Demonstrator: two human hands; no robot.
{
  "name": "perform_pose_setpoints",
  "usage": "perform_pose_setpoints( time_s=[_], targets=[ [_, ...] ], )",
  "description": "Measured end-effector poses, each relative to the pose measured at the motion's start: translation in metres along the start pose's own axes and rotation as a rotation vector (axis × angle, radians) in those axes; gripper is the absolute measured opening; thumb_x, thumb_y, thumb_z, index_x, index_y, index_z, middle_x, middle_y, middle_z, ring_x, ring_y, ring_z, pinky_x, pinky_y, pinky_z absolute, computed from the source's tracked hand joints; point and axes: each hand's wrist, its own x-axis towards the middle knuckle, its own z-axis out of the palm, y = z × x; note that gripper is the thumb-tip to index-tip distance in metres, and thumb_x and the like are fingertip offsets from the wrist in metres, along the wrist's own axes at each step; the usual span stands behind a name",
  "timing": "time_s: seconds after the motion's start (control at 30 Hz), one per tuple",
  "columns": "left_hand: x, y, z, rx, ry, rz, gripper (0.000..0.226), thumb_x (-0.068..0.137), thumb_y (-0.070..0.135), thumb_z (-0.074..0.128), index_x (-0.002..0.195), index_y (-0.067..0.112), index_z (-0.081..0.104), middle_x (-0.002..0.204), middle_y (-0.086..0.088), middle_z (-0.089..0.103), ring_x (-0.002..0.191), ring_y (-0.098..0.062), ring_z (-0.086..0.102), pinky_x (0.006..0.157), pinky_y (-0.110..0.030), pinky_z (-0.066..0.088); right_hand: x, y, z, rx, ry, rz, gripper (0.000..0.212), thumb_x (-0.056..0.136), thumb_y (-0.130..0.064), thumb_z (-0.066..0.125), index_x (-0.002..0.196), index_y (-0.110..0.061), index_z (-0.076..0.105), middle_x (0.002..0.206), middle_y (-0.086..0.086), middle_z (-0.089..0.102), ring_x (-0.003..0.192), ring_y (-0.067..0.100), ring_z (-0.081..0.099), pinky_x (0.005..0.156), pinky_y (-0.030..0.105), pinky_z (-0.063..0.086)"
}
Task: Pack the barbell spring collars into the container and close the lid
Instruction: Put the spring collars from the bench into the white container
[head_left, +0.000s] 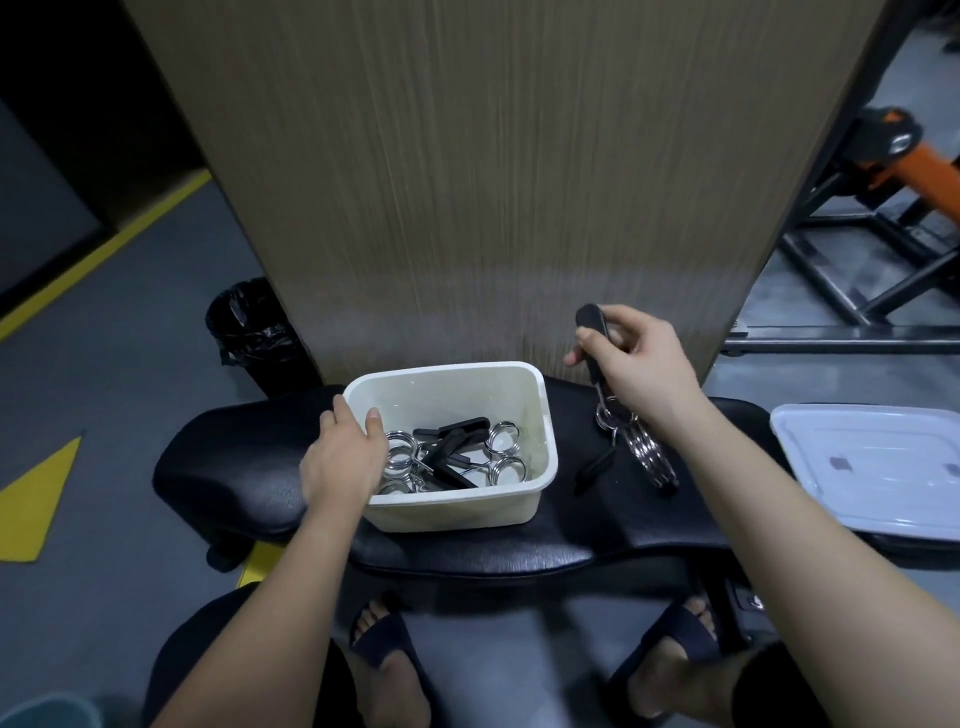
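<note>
A white plastic container (540, 415) stands open on a black padded bench (234, 467). Inside lie several chrome spring collars with black handles (452, 452). My left hand (343, 457) grips the container's left rim, thumb inside. To the right of the container, my right hand (634, 364) is shut on the black handle of a spring collar (592, 325), lifted above the bench. Below that hand another spring collar (649, 457) rests on the bench. The clear lid (872, 462) lies flat at the bench's right end.
A wood-grain column (493, 182) rises right behind the bench. A bin with a black bag (249, 332) stands on the floor at the left. Black and orange gym frames (883, 234) are at the right. My sandalled feet (395, 675) are under the bench.
</note>
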Motion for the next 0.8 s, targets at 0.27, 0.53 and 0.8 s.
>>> perform_pose_setpoints(
  time_s=[0.27, 0.53, 0.8],
  targets=[
    [-0.003, -0.003, -0.005, -0.081, 0.0, 0.003, 0.06, 0.102, 0.047, 0.031, 0.152, 0.013, 0.031, 0.144, -0.015, 0.047, 0.11, -0.046, 0.059, 0.087, -0.046, 0.045, 0.003, -0.035, 0.07, 0.219, -0.094, 0.056, 0.019, 0.095, -0.019, 0.064, 0.114, -0.021, 0.059, 0.082, 0.002, 0.08, 0.083, 0.014, 0.076, 0.07, 0.031, 0.059],
    [-0.003, -0.006, -0.008, -0.27, 0.032, -0.075, 0.055, 0.104, 0.045, 0.019, 0.152, 0.025, 0.038, 0.152, -0.003, 0.046, 0.125, -0.038, 0.052, 0.098, -0.043, 0.039, 0.005, -0.017, 0.116, -0.111, -0.054, 0.026, 0.007, 0.092, -0.022, 0.061, 0.098, -0.02, 0.061, 0.076, 0.001, 0.072, 0.051, 0.016, 0.073, 0.068, 0.045, 0.062],
    [-0.002, -0.007, -0.008, -0.3, 0.036, -0.093, 0.057, 0.104, 0.048, 0.018, 0.153, 0.027, 0.037, 0.154, 0.001, 0.045, 0.129, -0.033, 0.051, 0.101, -0.042, 0.037, 0.011, 0.018, 0.153, 0.05, -0.062, 0.344, 0.016, 0.089, -0.01, 0.047, 0.082, -0.009, 0.061, 0.066, 0.005, 0.075, 0.06, 0.03, 0.075, 0.071, 0.051, 0.063]
  ],
)
